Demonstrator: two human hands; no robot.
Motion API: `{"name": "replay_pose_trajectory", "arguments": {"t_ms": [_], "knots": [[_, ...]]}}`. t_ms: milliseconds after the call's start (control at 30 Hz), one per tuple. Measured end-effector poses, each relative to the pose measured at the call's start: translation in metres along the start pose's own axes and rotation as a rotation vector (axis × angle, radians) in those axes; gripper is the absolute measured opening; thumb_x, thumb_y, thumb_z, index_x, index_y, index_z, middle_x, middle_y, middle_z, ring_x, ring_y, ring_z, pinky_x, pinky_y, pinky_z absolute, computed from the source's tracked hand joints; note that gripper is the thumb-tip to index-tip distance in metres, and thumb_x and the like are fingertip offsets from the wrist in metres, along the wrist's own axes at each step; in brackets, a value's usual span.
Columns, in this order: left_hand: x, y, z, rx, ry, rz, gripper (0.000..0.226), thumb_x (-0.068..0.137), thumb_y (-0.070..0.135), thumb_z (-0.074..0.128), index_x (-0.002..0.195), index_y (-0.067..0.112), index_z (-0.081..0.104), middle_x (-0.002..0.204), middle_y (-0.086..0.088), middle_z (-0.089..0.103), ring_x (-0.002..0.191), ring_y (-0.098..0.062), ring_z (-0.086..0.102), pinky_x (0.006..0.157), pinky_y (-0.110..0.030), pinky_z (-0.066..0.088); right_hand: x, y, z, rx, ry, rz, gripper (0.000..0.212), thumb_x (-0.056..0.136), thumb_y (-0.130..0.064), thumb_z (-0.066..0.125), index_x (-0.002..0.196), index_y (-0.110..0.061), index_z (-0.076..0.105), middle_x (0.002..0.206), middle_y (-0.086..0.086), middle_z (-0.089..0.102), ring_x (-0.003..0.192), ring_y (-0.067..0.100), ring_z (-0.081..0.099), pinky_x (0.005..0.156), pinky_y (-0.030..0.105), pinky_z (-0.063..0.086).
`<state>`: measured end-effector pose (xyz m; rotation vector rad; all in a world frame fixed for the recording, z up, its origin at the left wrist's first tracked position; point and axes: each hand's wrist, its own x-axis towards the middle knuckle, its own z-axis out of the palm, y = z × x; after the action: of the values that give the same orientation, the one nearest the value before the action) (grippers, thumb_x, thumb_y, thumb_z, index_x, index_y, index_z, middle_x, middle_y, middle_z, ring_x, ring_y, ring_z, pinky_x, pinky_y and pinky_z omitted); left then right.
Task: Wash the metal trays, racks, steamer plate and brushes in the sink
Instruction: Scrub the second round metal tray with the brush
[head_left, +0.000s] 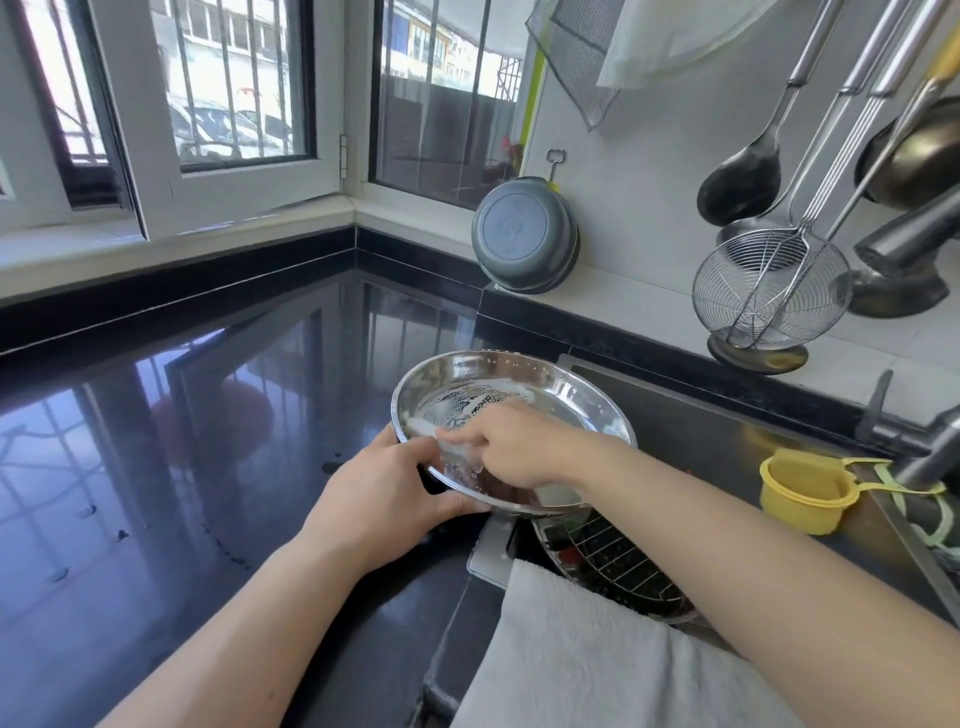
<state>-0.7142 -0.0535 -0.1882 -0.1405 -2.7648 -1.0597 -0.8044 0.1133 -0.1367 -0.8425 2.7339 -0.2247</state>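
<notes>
The round metal tray (519, 395) tilts over the sink's (727, 431) left edge, beside the counter (182, 441). The left hand (384, 488) grips its near rim; the right hand (511, 447) presses something pale and soapy inside, curled over it.

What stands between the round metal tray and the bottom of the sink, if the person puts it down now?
A wire rack lies in the sink right below the round metal tray, on top of another metal piece. The left hand grips the tray's near rim; the right hand scrubs inside it. The tray would land on the rack.
</notes>
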Motion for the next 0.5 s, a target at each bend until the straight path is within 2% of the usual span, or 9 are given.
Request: {"name": "replay_pose_trajectory", "arguments": {"t_ms": [67,100,167,200,267,333,367,433,500], "knots": [[0.0,-0.001,0.001,0.01,0.004,-0.01,0.057,0.059,0.095,0.061,0.087,0.046,0.063,0.115,0.028,0.053,0.097,0.002,0.059,0.075,-0.023,0.049,-0.019,0.015,-0.001,-0.043,-0.053,-0.039,0.054,0.102,-0.022,0.046,0.135,-0.065,0.047,0.089,-0.034,0.066,0.083,0.009,0.058,0.092,0.038,0.052],[0.0,-0.001,0.002,0.01,0.006,-0.016,0.061,0.057,0.096,0.059,0.087,0.043,0.063,0.114,0.028,0.053,0.097,0.004,0.058,0.072,-0.021,0.047,-0.027,0.023,-0.001,-0.066,-0.081,-0.05,0.056,0.1,-0.027,0.045,0.13,-0.074,0.041,0.091,-0.034,0.067,0.087,0.008,0.061,0.095,0.04,0.052],[0.0,0.001,0.002,0.0,0.001,-0.019,0.058,0.057,0.095,0.06,0.084,0.044,0.061,0.113,0.032,0.051,0.096,0.006,0.057,0.069,-0.016,0.042,-0.035,0.035,0.001,-0.125,-0.099,-0.041,0.058,0.098,-0.03,0.042,0.123,-0.083,0.035,0.115,-0.013,0.071,0.105,0.015,0.064,0.099,0.042,0.051],[-0.001,0.003,0.001,-0.004,-0.004,-0.016,0.055,0.058,0.094,0.061,0.084,0.045,0.061,0.113,0.033,0.05,0.097,0.007,0.057,0.068,-0.014,0.04,-0.036,0.037,-0.001,-0.115,-0.081,-0.025,0.058,0.099,-0.028,0.042,0.126,-0.079,0.038,0.112,-0.006,0.071,0.103,0.017,0.066,0.093,0.04,0.054],[-0.001,0.004,0.0,-0.015,-0.011,-0.008,0.046,0.06,0.092,0.063,0.082,0.052,0.06,0.113,0.036,0.049,0.097,0.012,0.055,0.068,-0.013,0.038,-0.031,0.042,-0.008,-0.109,-0.027,0.048,0.051,0.103,-0.019,0.042,0.135,-0.058,0.053,0.093,-0.003,0.068,0.078,0.017,0.065,0.069,0.034,0.055],[-0.001,0.003,0.0,-0.022,-0.015,-0.007,0.04,0.06,0.091,0.064,0.077,0.055,0.057,0.111,0.037,0.049,0.097,0.013,0.054,0.067,-0.013,0.038,-0.018,0.054,-0.017,-0.196,0.047,0.14,0.045,0.105,-0.018,0.043,0.138,-0.045,0.057,0.087,-0.005,0.06,0.065,0.011,0.056,0.055,0.026,0.044],[-0.002,0.003,0.0,-0.018,-0.014,-0.008,0.042,0.061,0.091,0.064,0.077,0.052,0.057,0.112,0.035,0.049,0.097,0.01,0.055,0.067,-0.014,0.038,-0.012,0.062,-0.021,-0.247,0.089,0.181,0.042,0.105,-0.02,0.043,0.139,-0.041,0.057,0.089,-0.005,0.058,0.067,0.01,0.057,0.055,0.024,0.046],[-0.001,0.003,0.0,0.0,-0.012,-0.009,0.048,0.06,0.093,0.062,0.078,0.049,0.057,0.113,0.031,0.05,0.096,0.003,0.056,0.067,-0.017,0.039,-0.004,0.074,-0.029,-0.322,0.125,0.289,0.04,0.103,-0.021,0.044,0.139,-0.032,0.058,0.101,0.002,0.062,0.081,0.018,0.065,0.067,0.033,0.056],[-0.001,0.003,0.0,0.004,-0.017,-0.01,0.045,0.059,0.093,0.06,0.077,0.052,0.055,0.114,0.031,0.049,0.096,0.001,0.055,0.067,-0.016,0.038,0.001,0.077,-0.033,-0.36,0.118,0.329,0.043,0.101,-0.019,0.044,0.14,-0.028,0.058,0.118,0.009,0.061,0.097,0.026,0.063,0.077,0.038,0.054]]}}
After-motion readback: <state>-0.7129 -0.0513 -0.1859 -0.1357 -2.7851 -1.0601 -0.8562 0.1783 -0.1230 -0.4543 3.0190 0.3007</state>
